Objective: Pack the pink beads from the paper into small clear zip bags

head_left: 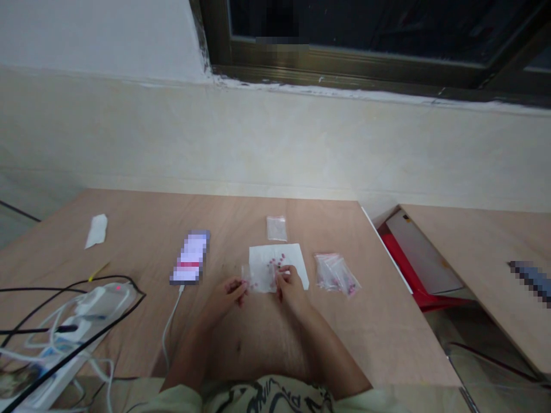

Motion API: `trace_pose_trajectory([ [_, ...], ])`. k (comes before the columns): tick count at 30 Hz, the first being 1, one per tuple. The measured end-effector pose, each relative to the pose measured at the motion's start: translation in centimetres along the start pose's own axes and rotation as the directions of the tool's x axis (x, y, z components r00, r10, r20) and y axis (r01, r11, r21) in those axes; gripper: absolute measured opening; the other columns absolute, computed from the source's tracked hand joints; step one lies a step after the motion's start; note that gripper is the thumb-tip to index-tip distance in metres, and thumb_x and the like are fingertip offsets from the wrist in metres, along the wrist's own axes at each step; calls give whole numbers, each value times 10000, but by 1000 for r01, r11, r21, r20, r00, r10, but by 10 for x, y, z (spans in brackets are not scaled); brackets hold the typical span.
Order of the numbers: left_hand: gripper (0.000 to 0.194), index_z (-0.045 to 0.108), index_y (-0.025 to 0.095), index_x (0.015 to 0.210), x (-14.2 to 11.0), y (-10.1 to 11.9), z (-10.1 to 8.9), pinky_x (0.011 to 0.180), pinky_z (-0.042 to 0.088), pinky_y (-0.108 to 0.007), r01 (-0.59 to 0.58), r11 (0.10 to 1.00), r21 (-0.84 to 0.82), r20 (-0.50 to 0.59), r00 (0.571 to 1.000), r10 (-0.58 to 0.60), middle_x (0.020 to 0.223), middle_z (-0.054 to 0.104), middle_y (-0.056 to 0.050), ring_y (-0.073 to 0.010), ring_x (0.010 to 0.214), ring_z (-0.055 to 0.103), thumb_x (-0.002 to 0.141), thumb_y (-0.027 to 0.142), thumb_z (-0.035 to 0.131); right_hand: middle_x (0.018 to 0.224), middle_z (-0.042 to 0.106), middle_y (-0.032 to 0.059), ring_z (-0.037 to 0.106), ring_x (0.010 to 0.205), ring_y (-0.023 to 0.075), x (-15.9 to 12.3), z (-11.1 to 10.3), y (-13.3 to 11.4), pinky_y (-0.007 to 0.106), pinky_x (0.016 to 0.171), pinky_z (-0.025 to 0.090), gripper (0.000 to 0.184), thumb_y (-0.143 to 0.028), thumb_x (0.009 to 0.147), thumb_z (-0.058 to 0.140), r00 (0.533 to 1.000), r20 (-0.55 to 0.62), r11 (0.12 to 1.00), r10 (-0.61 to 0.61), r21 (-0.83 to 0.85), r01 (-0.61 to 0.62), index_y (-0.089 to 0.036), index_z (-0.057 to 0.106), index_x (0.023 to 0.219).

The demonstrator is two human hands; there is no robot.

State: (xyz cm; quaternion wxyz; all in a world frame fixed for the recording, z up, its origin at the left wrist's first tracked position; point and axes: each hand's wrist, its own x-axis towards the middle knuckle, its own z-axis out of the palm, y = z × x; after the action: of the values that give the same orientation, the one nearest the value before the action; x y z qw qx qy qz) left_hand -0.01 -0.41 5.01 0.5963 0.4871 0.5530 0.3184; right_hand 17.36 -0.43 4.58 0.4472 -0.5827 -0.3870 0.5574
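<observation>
Small pink beads (275,265) lie scattered in a loose cluster near the middle of a white paper napkin (262,267), which sits near the front of a plywood table (301,223), about midway along it. The right hand (291,288) is over the napkin's near side, its fingertips (280,276) drawn together among the beads; whether they have hold of one is too small to tell. The left hand (226,298) is curled at the napkin's left edge, its fingers (239,285) bent and nearly closed beside a small, clear plastic bag (245,275). They may be pinching it, but I cannot tell.

Just beyond the napkin lies another clear bag (276,228). To its right, a bag holding pink beads (336,274) rests toward the table's right edge. A blurred phone (189,257) lies left of the hands, with a white cable (170,327) running from it.

Loose round beads are the weak point: a nudge to the napkin or a slip from the fingertips could send them rolling across the smooth plywood and over the right edge. A tug on the left bag could also drag the napkin, while any opening in either bag could spill its contents.
</observation>
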Motion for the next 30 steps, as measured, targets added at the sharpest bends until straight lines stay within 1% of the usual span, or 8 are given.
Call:
trace_pose_trajectory([
  [4, 327, 541, 146, 618, 4, 5, -4, 450, 390, -218, -10, 1000, 11, -70, 998, 10, 481, 503, 51, -86, 430, 459, 590, 466, 599, 611, 527, -45, 418, 335, 57, 0, -2, 12, 164, 263, 298, 319, -483, 685, 499, 995, 100, 1000, 0, 4, -1, -205, 380, 785],
  [7, 303, 554, 152, 615, 5, 8, -7, 470, 398, -224, 1, 998, 59, -95, 995, 4, 461, 508, 52, -98, 442, 476, 592, 450, 598, 589, 534, -39, 420, 318, 57, 2, -1, 19, 173, 259, 307, 333, -478, 647, 551, 987, 161, 1000, 25, -16, -23, -190, 416, 744],
  [11, 272, 576, 162, 639, 6, 4, -13, 527, 414, -242, -1, 994, 111, -104, 995, 12, 475, 539, 45, -120, 482, 512, 625, 433, 573, 475, 498, -61, 366, 271, 51, 8, -1, 27, 175, 250, 265, 302, -472, 662, 534, 990, 134, 999, 39, -34, -35, -185, 446, 700],
  [15, 305, 606, 152, 743, 9, -4, -18, 568, 412, -251, -29, 993, 117, -77, 996, 39, 523, 557, 32, -128, 517, 529, 683, 438, 520, 439, 483, -73, 363, 266, 57, 9, -3, 26, 180, 252, 264, 299, -468, 647, 544, 990, 132, 998, 57, -8, -56, -189, 443, 684],
  [19, 261, 584, 167, 719, 13, -11, -20, 523, 398, -241, -50, 993, 112, -62, 996, 57, 525, 533, 42, -117, 485, 505, 684, 419, 526, 429, 483, -77, 369, 269, 51, 7, -3, 23, 172, 262, 268, 317, -479, 633, 548, 988, 137, 997, 76, 23, -80, -187, 426, 660],
  [22, 238, 556, 179, 688, 17, -13, -19, 458, 377, -225, -57, 994, 94, -90, 994, 65, 506, 504, 58, -99, 435, 472, 651, 414, 552, 419, 483, -76, 381, 277, 50, 8, -4, 24, 166, 274, 272, 330, -490, 630, 550, 986, 151, 996, 74, 38, -81, -183, 430, 660],
  [26, 263, 521, 179, 689, 22, -8, -14, 411, 369, -210, -50, 998, 43, -126, 990, 56, 475, 476, 76, -83, 399, 448, 615, 426, 568, 421, 491, -73, 392, 279, 53, 9, -5, 27, 165, 268, 279, 368, -522, 611, 557, 986, 147, 994, 79, 66, -90, -181, 429, 660],
  [30, 273, 514, 175, 691, 20, 4, -7, 399, 371, -204, -57, 998, 23, -148, 987, 59, 473, 491, 77, -77, 388, 446, 599, 423, 582, 419, 494, -73, 398, 276, 53, 11, -5, 28, 162, 263, 282, 399, -541, 580, 576, 985, 147, 988, 91, 108, -108, -181, 419, 651],
])
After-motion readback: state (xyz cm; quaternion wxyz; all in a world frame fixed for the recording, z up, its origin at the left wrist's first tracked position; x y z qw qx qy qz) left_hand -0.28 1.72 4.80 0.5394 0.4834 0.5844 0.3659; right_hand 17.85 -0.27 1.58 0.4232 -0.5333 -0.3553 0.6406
